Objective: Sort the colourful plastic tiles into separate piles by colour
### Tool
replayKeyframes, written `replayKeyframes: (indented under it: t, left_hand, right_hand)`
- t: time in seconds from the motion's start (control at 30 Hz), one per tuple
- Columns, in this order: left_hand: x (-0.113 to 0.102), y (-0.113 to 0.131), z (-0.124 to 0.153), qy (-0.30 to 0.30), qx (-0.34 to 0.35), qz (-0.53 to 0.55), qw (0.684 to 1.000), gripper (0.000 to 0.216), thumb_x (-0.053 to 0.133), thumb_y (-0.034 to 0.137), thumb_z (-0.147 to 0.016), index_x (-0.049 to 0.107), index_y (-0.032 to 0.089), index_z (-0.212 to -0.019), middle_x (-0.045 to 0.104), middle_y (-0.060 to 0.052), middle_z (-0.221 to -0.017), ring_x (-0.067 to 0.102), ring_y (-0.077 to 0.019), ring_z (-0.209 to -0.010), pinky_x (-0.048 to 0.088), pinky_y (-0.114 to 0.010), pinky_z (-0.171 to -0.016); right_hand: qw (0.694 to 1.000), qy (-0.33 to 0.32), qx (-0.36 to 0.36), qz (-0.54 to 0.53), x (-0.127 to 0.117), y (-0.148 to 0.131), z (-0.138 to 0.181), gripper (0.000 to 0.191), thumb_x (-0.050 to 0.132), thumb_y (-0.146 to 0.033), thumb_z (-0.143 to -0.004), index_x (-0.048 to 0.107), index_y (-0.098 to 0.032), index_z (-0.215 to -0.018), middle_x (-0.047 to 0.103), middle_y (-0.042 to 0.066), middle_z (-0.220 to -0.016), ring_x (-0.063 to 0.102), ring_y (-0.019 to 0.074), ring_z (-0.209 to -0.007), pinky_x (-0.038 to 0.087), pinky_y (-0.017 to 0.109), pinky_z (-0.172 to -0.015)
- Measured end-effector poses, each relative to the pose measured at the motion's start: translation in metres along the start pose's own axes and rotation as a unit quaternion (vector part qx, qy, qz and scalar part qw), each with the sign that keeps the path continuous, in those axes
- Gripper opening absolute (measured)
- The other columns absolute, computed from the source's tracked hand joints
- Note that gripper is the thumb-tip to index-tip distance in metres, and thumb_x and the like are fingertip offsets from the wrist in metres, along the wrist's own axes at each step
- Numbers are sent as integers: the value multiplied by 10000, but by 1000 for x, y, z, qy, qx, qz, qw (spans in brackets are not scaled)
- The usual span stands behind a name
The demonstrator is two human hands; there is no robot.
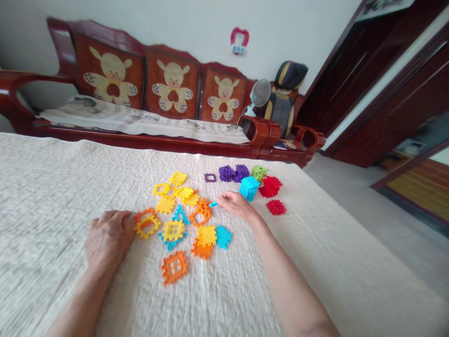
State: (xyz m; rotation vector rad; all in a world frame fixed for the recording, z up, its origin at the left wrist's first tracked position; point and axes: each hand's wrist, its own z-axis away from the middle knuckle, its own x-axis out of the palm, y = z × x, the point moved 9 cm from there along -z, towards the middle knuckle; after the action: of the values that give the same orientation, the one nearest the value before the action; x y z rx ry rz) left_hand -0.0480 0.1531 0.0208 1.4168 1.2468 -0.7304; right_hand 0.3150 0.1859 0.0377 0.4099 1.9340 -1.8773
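My right hand (234, 204) pinches a small light-blue interlocking tile (213, 204), seen nearly edge-on, above the white cloth. My left hand (108, 234) lies palm down on the cloth, fingers loosely bent, beside an orange frame tile (140, 216) with a yellow frame tile (148, 227) over it. Between my hands are scattered yellow tiles (165, 205), a blue triangle frame (180, 214) and a yellow window tile (173, 230). Nearer to me lie an orange window tile (174, 267) and a solid blue tile (223, 237).
Past my right hand stand a blue tile stack (249, 188), purple piles (240, 173), a green pile (259, 172) and red piles (271, 186). A purple frame tile (210, 174) lies alone. Behind the cloth-covered surface (315, 262) is a wooden sofa (175, 136) with a small fan (261, 92).
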Motion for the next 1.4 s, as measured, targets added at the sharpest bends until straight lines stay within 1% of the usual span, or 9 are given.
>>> replayKeyframes:
  t: [0.13,0.27,0.37,0.5,0.7,0.87,1.07,1.23,1.4]
  left_hand:
    - [2,-4,-1,2,-11,6,1000,346,417,311,-893,725,238,-1033,644,-106,-1179,538,-333,-1059,492,-469,-869]
    - [4,-7,-2,-1,-29,14,999,334,434,305,-885,730,242,-1026,645,-92,-1187,532,-326,-1063,490,-461,-866]
    - [2,-4,-2,2,-28,13,1000,365,404,287,-897,735,201,-1024,652,-107,-1175,537,-304,-1056,474,-440,-900]
    - [-1,1,-1,9,-5,11,1000,392,375,260,-907,736,163,-1025,664,-130,-1145,541,-277,-1061,444,-406,-943]
    - [3,-4,-1,11,-21,16,1000,392,386,282,-906,745,185,-1031,668,-125,-1148,534,-294,-1077,444,-393,-913]
    - [4,-5,-1,19,-22,11,1000,392,386,278,-901,739,185,-1041,666,-114,-1163,538,-296,-1066,456,-401,-905]
    - [4,-5,-1,-12,-27,-4,1000,395,383,305,-906,729,194,-1061,653,-111,-1181,532,-295,-1086,459,-407,-921]
    - [3,-7,-3,-36,-48,-8,998,411,375,323,-900,721,200,-1085,636,-107,-1209,531,-301,-1085,453,-428,-966]
    - [7,-10,-4,-54,-58,-10,997,432,348,360,-897,717,232,-1080,624,-84,-1227,526,-303,-1105,454,-439,-988]
  right_hand:
    - [991,91,-69,65,-8,6,9,270,682,-443,-746,641,-193,-838,663,2,-818,605,152,-741,484,262,-677]
    - [976,98,-170,91,-8,11,34,207,691,-328,-737,619,-205,-887,674,74,-1032,640,207,-978,516,322,-820]
    - [965,118,-202,123,-10,15,54,189,677,-263,-748,616,-211,-919,646,111,-1166,609,232,-1113,488,387,-951]
    - [958,129,-209,146,-6,14,65,271,608,-200,-772,606,-206,-1044,616,122,-1251,573,230,-1190,444,422,-1039]
    - [954,131,-210,172,-5,6,69,425,567,-197,-770,556,-191,-1194,563,131,-1298,520,251,-1240,427,442,-1062]
    - [934,230,-117,247,-14,11,74,487,640,-412,-780,538,-147,-1176,601,139,-1068,559,293,-1037,473,468,-926]
    - [915,241,-64,318,-6,15,68,445,683,-460,-734,592,-163,-1053,640,110,-945,563,289,-934,434,456,-887]
    - [923,250,-72,285,-9,16,67,359,712,-384,-706,605,-192,-990,643,82,-937,576,264,-931,439,424,-884]
    - [942,257,-120,179,-13,12,70,355,676,-267,-725,564,-214,-1058,623,73,-1014,595,229,-972,491,378,-880]
